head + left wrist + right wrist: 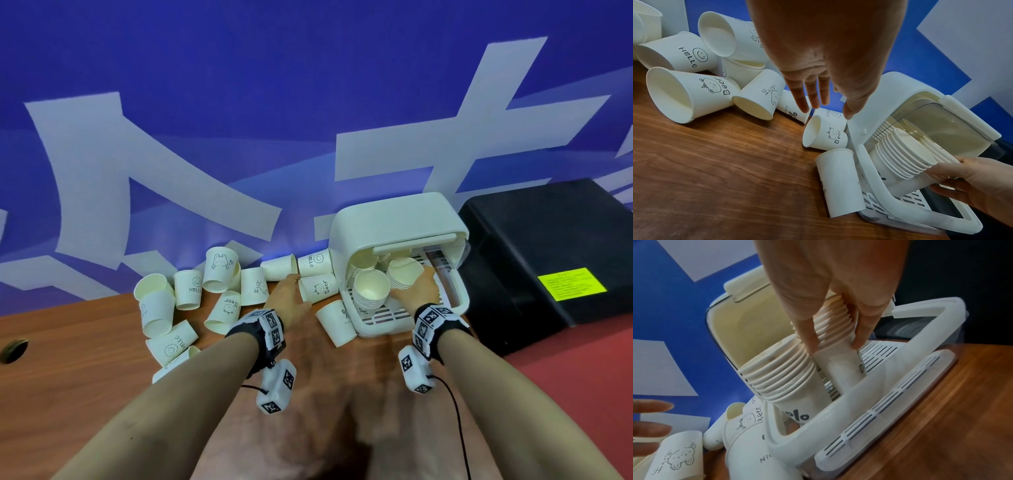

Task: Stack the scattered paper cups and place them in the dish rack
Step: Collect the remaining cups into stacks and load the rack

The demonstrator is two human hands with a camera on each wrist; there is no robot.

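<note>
The fingers (807,337) of the right hand (416,286) grasped a stack of cups (835,344) standing inside the dish rack (849,395). The left hand (824,56), fingers straight and released, hovered above the scattered cups (688,95) on the table (725,178).

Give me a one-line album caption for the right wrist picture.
Right hand grips a stack of paper cups standing in the white dish rack.

Paper cups and white dish rack (459,301) on the table.
Two nested stacks (371,291) (404,272) stand inside the rack, perhaps a third behind; loose printed cups (219,269) lie tipped left of the rack, one (337,322) touching its wall.
</note>
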